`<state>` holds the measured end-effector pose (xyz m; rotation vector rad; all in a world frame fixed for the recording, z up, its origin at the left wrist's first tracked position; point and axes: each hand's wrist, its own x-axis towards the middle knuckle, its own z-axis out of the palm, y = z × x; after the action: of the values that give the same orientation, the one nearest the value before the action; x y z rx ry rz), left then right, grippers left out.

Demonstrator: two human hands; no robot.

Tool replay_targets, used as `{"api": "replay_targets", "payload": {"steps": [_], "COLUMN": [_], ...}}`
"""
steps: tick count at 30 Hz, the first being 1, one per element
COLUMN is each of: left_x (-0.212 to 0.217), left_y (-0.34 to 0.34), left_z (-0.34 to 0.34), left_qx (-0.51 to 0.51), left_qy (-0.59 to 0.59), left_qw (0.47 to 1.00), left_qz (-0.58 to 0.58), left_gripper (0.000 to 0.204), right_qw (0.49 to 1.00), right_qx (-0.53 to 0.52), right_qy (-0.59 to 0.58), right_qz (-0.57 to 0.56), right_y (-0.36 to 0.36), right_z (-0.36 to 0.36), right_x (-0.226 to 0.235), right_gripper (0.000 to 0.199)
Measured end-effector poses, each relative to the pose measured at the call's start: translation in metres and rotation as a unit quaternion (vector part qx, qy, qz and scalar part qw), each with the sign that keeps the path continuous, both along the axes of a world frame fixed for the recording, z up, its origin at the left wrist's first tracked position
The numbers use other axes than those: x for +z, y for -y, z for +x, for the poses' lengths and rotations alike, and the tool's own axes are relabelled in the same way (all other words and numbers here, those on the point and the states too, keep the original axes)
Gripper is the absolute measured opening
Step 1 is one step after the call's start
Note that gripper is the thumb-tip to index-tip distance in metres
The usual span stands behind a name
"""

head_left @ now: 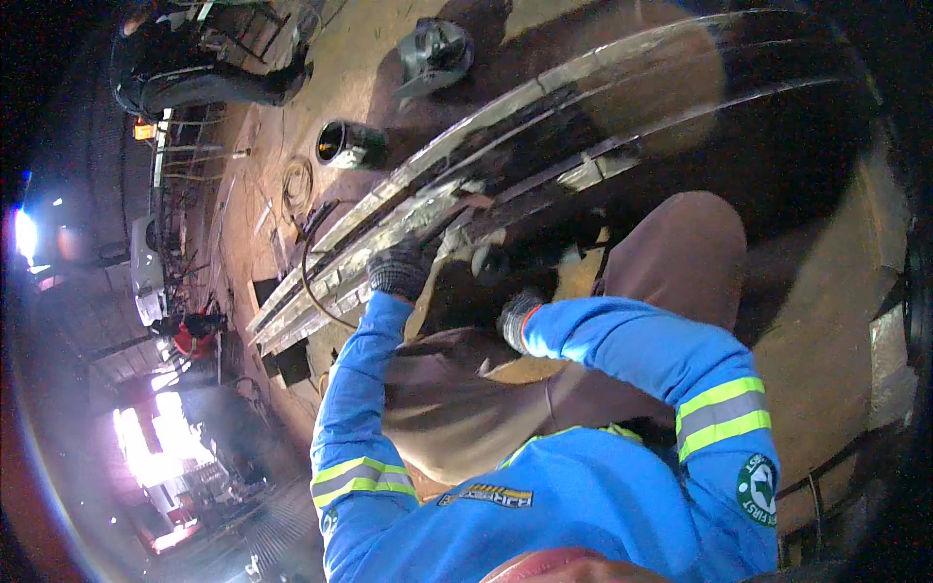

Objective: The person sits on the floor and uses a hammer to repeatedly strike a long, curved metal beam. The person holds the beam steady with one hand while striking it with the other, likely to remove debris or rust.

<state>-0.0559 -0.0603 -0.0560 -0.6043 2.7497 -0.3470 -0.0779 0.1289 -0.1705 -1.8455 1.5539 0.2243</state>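
Observation:
My left hand point(397, 272), in a dark knitted glove, reaches to the near side of long pale metal bars point(418, 209). Its fingers run into shadow by the bars, so their grip is hidden. My right hand point(518, 319), in a similar glove with an orange cuff edge, is lower and to the right, in front of my knee. Deep shadow swallows its fingers too. Between and beyond the hands sits a small round grey part point(489, 260), its kind unclear. A thin cable or hose point(309, 267) loops over the bars left of my left hand.
Beyond the bars, an open cylindrical container point(352, 144) lies tilted near a dark welding helmet point(434, 58). A coiled cable point(296, 183) rests on the brown floor. Another person point(209, 85) is at the far left. Dark blocks point(287, 367) lie under the bars' left end.

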Motion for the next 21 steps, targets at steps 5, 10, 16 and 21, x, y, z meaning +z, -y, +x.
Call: {"api": "replay_targets", "payload": {"steps": [5,10,16,21], "left_x": [0.025,-0.02,0.015,0.036], "left_y": [-0.054,0.049,-0.034,-0.054], "left_z": [-0.012,0.022,0.004,-0.013], "left_qx": [-0.201,0.0,-0.168,-0.089], "left_qy": [-0.229,-0.009,-0.124,-0.118], "left_qw": [0.941,1.0,0.97,0.984], "left_qz": [0.149,0.023,0.124,0.099], "left_gripper": [0.027,0.031,0.034,0.033], "right_qw": [0.999,0.998,0.999,0.994], "right_qx": [-0.014,0.017,0.005,0.013], "right_qy": [-0.012,-0.023,-0.036,-0.047], "right_qz": [0.029,-0.049,0.028,-0.093], "right_y": [-0.009,-0.011,-0.008,-0.028], "right_z": [-0.002,0.014,0.01,0.015], "right_x": [0.012,0.019,-0.012,0.029], "right_gripper": [0.034,0.034,0.031,0.029]}}
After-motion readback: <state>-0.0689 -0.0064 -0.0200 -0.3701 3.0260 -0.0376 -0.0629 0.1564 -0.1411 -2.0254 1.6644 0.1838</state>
